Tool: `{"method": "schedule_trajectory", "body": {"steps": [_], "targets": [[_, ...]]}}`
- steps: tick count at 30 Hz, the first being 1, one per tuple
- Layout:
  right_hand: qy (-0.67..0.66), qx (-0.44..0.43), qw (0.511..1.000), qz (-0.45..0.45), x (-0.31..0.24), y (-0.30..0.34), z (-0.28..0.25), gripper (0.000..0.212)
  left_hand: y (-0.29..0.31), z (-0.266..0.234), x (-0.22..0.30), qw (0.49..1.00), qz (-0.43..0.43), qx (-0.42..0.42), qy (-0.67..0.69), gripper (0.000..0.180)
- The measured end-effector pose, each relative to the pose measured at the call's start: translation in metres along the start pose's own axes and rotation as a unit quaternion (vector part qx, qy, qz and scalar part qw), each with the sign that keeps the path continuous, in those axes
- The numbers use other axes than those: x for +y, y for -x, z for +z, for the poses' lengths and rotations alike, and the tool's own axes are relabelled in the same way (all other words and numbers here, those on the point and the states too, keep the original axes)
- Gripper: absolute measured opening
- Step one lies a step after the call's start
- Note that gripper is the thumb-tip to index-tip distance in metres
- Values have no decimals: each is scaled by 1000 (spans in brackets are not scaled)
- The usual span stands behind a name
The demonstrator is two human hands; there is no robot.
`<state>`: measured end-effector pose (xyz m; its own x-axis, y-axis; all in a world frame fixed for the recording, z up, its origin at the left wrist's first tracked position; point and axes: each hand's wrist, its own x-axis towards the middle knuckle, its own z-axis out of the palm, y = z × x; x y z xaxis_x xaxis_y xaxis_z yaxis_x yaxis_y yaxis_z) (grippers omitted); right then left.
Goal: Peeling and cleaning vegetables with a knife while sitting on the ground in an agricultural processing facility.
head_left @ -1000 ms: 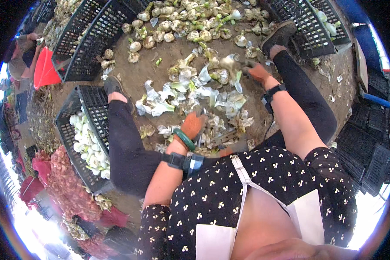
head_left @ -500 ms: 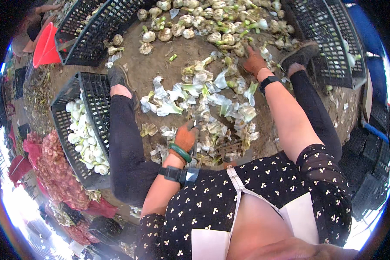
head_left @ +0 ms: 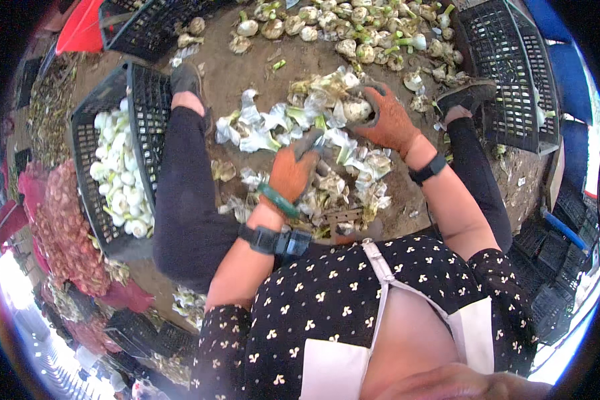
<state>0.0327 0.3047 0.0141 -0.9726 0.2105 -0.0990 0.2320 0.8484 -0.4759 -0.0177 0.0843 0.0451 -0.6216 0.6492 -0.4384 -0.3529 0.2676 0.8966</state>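
My right hand (head_left: 388, 121), in an orange glove with dark fingertips, is closed around a pale, dirty bulb (head_left: 357, 110) held over a heap of white and green peelings (head_left: 273, 130). My left hand (head_left: 293, 172), gloved the same way, hovers just left of it with fingers curled toward the bulb; whether it holds anything is hidden. A green bangle (head_left: 278, 200) and a dark wrist strap (head_left: 273, 240) sit on my left forearm, and a black watch (head_left: 428, 169) on my right wrist.
A black crate (head_left: 140, 100) of peeled white bulbs (head_left: 117, 180) stands by my left leg. Unpeeled bulbs (head_left: 353, 33) lie in a row ahead, with another black crate (head_left: 507, 73) at right. Red mesh sacks (head_left: 67, 227) lie far left.
My right hand drew back from the far row of bulbs, now gripping one. My left hand rose from the peelings toward it.
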Motion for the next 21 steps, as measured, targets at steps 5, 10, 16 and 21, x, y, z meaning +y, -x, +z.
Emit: {"method": "schedule_trajectory", "body": {"steps": [5, 10, 16, 21], "targets": [[-14, 27, 994, -106, -74, 39, -43, 59, -2, 5, 10, 999, 27, -26, -14, 31], [71, 21, 990, -123, -96, 61, -37, 58, 13, 2, 6, 999, 44, -25, -16, 25], [151, 38, 981, -114, -112, 80, -29, 59, 18, 0, -12, 965, 165, -16, -204, 16], [291, 90, 935, -182, -126, 82, -14, 56, 6, -10, -41, 803, 334, 25, -493, 17]]}}
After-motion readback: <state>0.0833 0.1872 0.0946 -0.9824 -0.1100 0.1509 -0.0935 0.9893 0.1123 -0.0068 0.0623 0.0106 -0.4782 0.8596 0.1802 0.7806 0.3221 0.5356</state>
